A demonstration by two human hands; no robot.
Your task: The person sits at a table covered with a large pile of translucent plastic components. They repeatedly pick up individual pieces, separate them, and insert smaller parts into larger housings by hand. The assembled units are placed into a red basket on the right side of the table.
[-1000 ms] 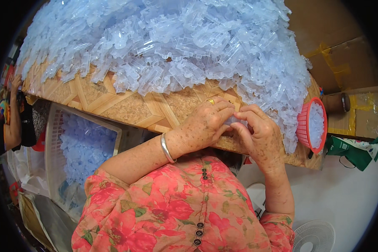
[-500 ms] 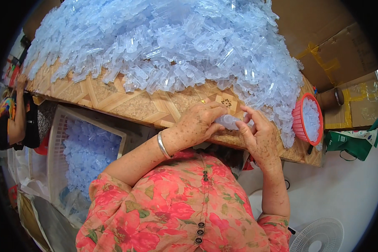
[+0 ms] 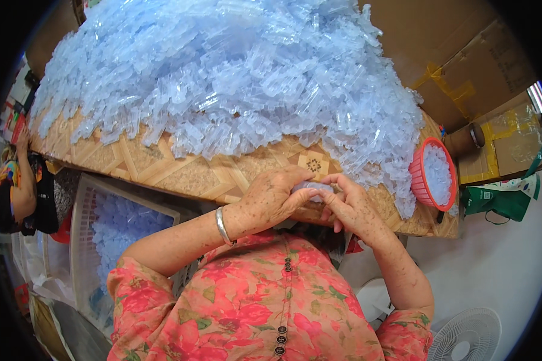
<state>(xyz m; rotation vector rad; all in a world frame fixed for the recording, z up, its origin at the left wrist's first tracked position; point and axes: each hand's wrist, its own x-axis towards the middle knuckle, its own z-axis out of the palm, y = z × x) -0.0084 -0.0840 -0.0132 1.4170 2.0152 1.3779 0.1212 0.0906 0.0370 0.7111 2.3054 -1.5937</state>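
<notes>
Between my two hands, over the near edge of the table, is a small clear bluish plastic piece [image 3: 312, 186]. My left hand [image 3: 278, 194], with a silver bangle at its wrist, has fingers and thumb closed on one end. Thumb and fingers of my right hand [image 3: 350, 206] pinch the other end. Fingers hide much of the piece, so its exact shape cannot be made out. Beyond my hands a large heap of similar clear plastic pieces [image 3: 223, 90] covers most of the table [image 3: 220, 174], which has a wood-patterned top.
A red plastic basket [image 3: 423, 177] of small clear pieces stands at the table's right end. Below the table on the left is a pale crate [image 3: 84, 240] of bluish pieces. Cardboard boxes [image 3: 464, 66] rise at the right. A fan [image 3: 467, 337] is at lower right; another person's arm [image 3: 24, 174] shows far left.
My hands have come closer together around the plastic piece, covering more of it. My right fingers, more spread before, are now curled in. The view has shifted slightly.
</notes>
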